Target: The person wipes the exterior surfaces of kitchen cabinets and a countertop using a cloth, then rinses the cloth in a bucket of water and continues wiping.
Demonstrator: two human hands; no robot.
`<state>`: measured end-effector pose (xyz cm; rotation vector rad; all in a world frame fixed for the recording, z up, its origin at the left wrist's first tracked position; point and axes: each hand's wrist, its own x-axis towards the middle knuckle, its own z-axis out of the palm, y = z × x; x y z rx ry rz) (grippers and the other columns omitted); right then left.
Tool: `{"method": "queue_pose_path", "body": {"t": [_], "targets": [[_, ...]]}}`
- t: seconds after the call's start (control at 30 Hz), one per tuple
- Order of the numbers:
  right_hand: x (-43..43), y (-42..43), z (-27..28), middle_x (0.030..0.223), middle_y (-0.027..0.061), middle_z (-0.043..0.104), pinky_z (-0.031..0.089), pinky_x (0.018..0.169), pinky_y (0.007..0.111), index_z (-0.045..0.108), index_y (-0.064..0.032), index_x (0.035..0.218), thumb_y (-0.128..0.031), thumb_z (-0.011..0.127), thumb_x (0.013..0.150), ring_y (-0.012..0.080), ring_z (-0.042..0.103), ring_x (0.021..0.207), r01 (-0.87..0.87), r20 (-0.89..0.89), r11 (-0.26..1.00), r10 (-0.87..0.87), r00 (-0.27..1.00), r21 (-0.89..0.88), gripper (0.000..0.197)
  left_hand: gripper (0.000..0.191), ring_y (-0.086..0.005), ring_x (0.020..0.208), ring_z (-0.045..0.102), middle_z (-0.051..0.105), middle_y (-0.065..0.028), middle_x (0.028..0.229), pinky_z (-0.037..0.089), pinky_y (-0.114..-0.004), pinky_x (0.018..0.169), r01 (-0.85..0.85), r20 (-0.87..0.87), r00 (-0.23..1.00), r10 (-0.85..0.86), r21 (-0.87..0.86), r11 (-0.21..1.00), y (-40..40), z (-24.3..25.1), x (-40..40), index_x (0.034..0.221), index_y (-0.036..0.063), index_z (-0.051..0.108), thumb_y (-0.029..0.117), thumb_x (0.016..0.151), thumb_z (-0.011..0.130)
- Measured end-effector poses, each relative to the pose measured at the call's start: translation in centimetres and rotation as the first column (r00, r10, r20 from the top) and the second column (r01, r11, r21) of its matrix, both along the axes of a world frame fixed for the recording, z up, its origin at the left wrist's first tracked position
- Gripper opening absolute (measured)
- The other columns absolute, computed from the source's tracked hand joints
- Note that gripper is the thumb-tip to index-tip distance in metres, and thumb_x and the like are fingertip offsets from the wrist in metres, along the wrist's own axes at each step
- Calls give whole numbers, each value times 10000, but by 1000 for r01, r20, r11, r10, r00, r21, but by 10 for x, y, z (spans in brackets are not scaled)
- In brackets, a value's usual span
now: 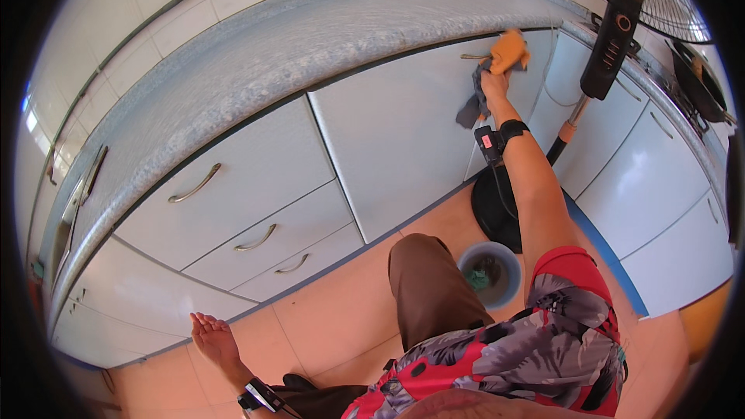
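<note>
My right hand [495, 85] is reached out to the upper part of a pale blue cabinet door [401, 139], closed around a cloth. The cloth [508, 53] shows an orange part above the hand, while a dark grey part [468, 113] hangs below it. Just left of the cloth is the door's brass-coloured handle [472, 57]. My left hand [215, 340] is held low in front of the cabinet fronts with its palm turned up and nothing in it. Straps with small devices sit on both forearms.
By my knee stands a light blue bucket [513, 297] holding murky water, a green item and something dark. A pedestal fan [611, 46] rises at right from its round black base [488, 203]. Drawers with handles [195, 186] are at left beneath the speckled countertop [326, 41]. A wok [698, 78] is far right.
</note>
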<state>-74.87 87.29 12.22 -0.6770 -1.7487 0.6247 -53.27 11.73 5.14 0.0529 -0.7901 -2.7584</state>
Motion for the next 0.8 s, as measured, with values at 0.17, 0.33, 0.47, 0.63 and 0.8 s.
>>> {"method": "queue_pose_path", "body": {"t": [0.17,0.33,0.47,0.63,0.8], "targets": [[-23,45,-48,839,55,534,433,513,382,477,-146,1087,-103,495,768,182,528,661,-248,-125,685,225,966,-685,323,215,-135,856,595,624,-3,976,469,-280,647,62,-85,995,-57,66,996,7,-4,-1,1087,106,556,165,907,454],[-16,-51,-60,1050,92,520,406,816,438,416,-129,1231,-72,519,757,276,484,964,-7,-74,992,-2,997,-125,488,227,-112,837,570,605,11,999,465,-270,653,-14,-19,1000,15,54,998,1,4,10,1094,117,554,180,880,510],[-3,-94,-49,1249,149,426,310,964,422,457,-24,1183,-85,549,757,340,437,1071,-9,33,855,-10,999,519,441,287,-113,867,558,588,8,1042,466,-274,682,-31,-17,999,32,72,997,7,5,13,1139,108,535,214,871,524],[24,-208,-25,1256,247,339,227,972,533,389,-7,1246,-210,630,732,424,280,1201,-414,34,778,453,891,473,602,394,-135,925,546,581,-4,1059,461,-291,748,2,-136,991,9,79,997,3,-8,22,1228,87,478,253,872,508],[62,-297,7,1392,224,162,122,952,696,323,-92,1324,-307,653,698,449,93,1307,-529,453,398,273,848,750,739,338,-130,910,553,578,-2,1036,465,-279,718,-36,-135,990,48,87,996,0,5,38,1197,84,484,225,890,471]]}}
